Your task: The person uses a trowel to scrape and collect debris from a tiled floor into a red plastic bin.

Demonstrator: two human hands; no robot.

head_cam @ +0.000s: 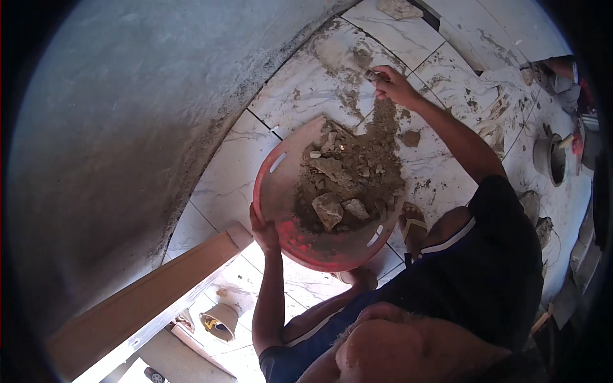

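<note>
My left hand (265, 233) grips the left rim of a worn red plastic basin (297, 246) with slotted handles. Inside the basin lies a heap of brown soil and rubble (368, 163), with a pale stone chunk (328, 210) among several others. Loose soil (383, 117) runs from the basin's far side onto the floor, hiding the rim there. Beyond it, my right hand (393, 87) pinches a small grey piece (371, 75), too small to name surely, above the dirty tiles.
Marble-patterned floor tiles (230, 153) meet a plastered wall (119, 119) at left. A wooden door frame (158, 282) juts in below it. A bucket (221, 321) lies near the doorway. Another bucket (550, 158) stands at right, near another person's hand (560, 67). A sandaled foot (414, 225) is beside the basin.
</note>
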